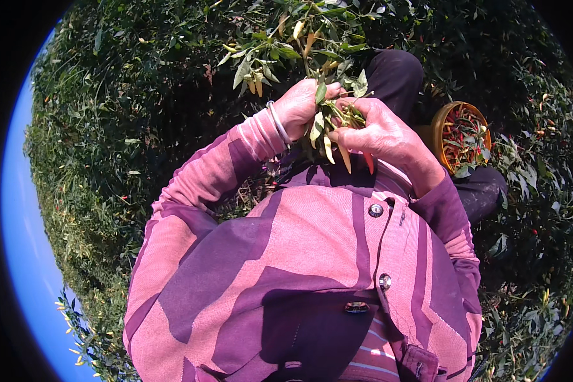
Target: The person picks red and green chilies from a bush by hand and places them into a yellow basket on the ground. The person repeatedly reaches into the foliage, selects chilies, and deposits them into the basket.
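Observation:
My left hand point(300, 107), with a pale bangle at the wrist, is closed around the stem of a leafy chili pepper branch point(286, 50). Close beside it, my right hand point(384, 129) pinches the same plant between thumb and fingers, at a cluster of green stalks. Below the fingers hang a pale yellow chili point(328, 149), an orange one point(345, 157) and a red one point(368, 162). More yellowish chilies point(255, 86) dangle from the branch beyond the left hand. Leaves partly cover the fingertips of both hands.
A yellow-orange bucket point(436, 138), tilted toward me, holds many red chilies point(458, 138) and some leaves. It rests by my bent leg point(482, 191). Dense chili plants point(100, 119) surround me on both sides and in front. My other knee point(398, 71) rises just beyond the right hand.

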Available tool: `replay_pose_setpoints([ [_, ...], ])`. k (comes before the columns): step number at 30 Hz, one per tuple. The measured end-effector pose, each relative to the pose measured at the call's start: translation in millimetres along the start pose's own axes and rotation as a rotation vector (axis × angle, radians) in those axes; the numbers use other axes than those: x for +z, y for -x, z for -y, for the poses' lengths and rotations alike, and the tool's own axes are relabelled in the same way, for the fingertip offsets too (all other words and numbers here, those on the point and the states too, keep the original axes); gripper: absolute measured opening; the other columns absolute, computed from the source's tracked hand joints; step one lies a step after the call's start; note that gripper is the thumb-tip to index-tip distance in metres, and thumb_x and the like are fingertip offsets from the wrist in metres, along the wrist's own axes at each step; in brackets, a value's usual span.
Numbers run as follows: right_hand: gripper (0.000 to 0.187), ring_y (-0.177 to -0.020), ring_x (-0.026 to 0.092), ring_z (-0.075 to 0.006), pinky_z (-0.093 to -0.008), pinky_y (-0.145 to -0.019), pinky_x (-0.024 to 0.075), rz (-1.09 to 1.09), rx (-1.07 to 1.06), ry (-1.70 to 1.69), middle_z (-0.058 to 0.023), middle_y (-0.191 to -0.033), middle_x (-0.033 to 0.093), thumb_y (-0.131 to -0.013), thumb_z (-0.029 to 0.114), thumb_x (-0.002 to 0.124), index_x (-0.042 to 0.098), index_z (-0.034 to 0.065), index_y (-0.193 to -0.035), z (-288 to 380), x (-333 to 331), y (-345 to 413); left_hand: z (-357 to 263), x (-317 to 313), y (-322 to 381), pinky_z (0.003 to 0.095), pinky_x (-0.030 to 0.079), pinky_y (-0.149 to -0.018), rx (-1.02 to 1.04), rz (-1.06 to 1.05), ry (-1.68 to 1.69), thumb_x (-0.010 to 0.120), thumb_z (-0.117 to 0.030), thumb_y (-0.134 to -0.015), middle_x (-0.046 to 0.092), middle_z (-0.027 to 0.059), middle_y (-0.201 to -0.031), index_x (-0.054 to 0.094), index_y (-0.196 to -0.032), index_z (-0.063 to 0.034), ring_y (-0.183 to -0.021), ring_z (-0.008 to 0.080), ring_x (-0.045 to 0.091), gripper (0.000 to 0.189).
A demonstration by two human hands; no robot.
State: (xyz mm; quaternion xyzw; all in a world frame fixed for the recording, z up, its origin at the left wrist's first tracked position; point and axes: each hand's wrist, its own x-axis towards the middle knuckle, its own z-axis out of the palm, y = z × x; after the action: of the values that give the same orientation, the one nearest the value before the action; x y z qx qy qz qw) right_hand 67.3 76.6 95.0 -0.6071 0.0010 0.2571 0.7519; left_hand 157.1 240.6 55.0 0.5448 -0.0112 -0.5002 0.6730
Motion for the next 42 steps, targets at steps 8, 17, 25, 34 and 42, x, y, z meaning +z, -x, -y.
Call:
replay_pose_setpoints([
  [8,0.021,-0.063,0.053,-0.0101,-0.0222,-0.057,0.0442,0.029,-0.110,-0.531,-0.0059,-0.076,0.057,-0.083,0.021,0.059,0.054,0.0023,-0.090,-12.5,-12.5,11.3,-22.4,-13.4,20.4,0.0246,0.053,-0.050,-0.136,0.080,0.218,0.055,-0.027,-0.095,0.068,0.0077,-0.087,0.060,-0.105,-0.0031,-0.063,0.0137,0.066,0.026],
  [17,0.013,-0.065,0.051,-0.0166,-0.0272,-0.056,0.0483,0.068,-0.125,-0.853,-0.0052,-0.069,0.049,-0.085,0.015,0.055,0.049,0.0038,-0.087,-36.9,-28.1,-5.5,-74.1,-69.8,81.5,0.0294,0.054,-0.078,0.391,0.281,0.128,0.054,-0.020,-0.094,0.064,0.0133,-0.106,0.056,-0.118,0.0043,-0.091,0.0175,0.064,0.035],
  [25,0.021,-0.052,0.054,-0.0122,-0.0243,-0.046,0.0466,0.111,0.119,-0.366,-0.0038,-0.068,0.054,-0.083,0.018,0.067,0.054,0.0034,-0.091,-32.2,5.2,-62.0,-120.0,-72.5,102.4,0.0218,0.047,-0.060,0.114,0.286,-0.031,0.050,-0.025,-0.097,0.058,0.0018,-0.081,0.060,-0.108,-0.0009,-0.068,0.0075,0.055,0.028],
  [34,0.018,-0.059,0.058,-0.0115,-0.0245,-0.051,0.0519,-0.339,-0.036,-0.259,-0.0028,-0.073,0.057,-0.084,0.017,0.067,0.055,0.0061,-0.092,-58.5,-115.9,-12.8,-91.1,-166.2,109.0,0.0353,0.048,-0.078,0.179,-0.534,-1.705,0.066,-0.015,-0.080,0.064,0.0171,-0.093,0.062,-0.109,-0.0061,-0.085,0.0331,0.063,0.030],
  [42,0.017,-0.058,0.058,-0.0154,-0.0280,-0.053,0.0522,-1.024,0.360,-0.179,-0.0057,-0.073,0.059,-0.082,0.015,0.067,0.059,0.0025,-0.090,-138.9,-276.7,96.7,-14.5,-191.4,86.1,0.0292,0.043,-0.093,0.359,-0.537,-0.952,0.057,0.005,-0.084,0.055,0.0088,-0.123,0.045,-0.132,-0.0031,-0.110,0.0164,0.055,0.051],
])
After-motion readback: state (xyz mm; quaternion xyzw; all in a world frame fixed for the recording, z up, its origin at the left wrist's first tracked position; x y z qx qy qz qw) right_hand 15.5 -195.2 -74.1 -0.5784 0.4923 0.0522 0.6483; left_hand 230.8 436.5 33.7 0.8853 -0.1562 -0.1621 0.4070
